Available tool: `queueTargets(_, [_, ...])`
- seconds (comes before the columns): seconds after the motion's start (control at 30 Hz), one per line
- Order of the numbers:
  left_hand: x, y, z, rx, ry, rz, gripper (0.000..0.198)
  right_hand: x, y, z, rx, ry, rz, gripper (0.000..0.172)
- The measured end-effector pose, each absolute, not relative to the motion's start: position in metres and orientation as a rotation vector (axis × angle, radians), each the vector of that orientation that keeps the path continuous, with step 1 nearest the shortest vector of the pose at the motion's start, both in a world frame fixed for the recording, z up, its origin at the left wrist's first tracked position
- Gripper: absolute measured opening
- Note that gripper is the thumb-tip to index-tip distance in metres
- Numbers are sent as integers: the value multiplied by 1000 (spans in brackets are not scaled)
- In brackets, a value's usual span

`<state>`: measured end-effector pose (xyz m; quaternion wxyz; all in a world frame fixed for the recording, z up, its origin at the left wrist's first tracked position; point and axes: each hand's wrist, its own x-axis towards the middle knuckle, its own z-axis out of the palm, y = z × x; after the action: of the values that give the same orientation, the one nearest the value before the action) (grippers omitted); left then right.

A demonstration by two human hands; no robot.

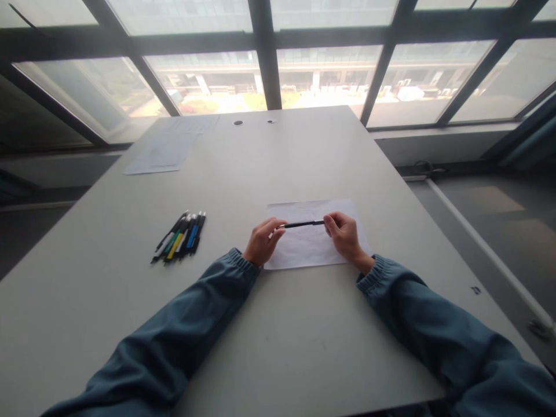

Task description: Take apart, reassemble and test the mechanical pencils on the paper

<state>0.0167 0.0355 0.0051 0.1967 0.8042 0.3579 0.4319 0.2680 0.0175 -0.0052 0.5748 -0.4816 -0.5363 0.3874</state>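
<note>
A slim black pen [302, 224] is stretched level between my two hands, above a white sheet of paper [304, 255]. My left hand [262, 240] pinches its left end, where a small light tip shows by the fingers. At the other end, my right hand [343, 233] grips the pen between thumb and fingers, which hide that end. Faint marks show on the paper, too pale to read. Left of my left hand lies a bunch of several pens [179, 238], mostly black with white, green, yellow and blue parts.
Everything rests on a large white table [243, 179]. More paper sheets [167, 150] lie at its far left. Two round cable holes, one being a grommet [238, 123], sit near the far edge. Tall windows [330, 75] stand behind, and a white pipe [486, 249] runs along the floor at right.
</note>
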Motion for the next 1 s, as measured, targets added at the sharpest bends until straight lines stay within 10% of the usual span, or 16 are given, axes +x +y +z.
queueTargets(1.0, [20,34,10,2205,1126,1323,29,267,13,4,-1060,-1333,946,31])
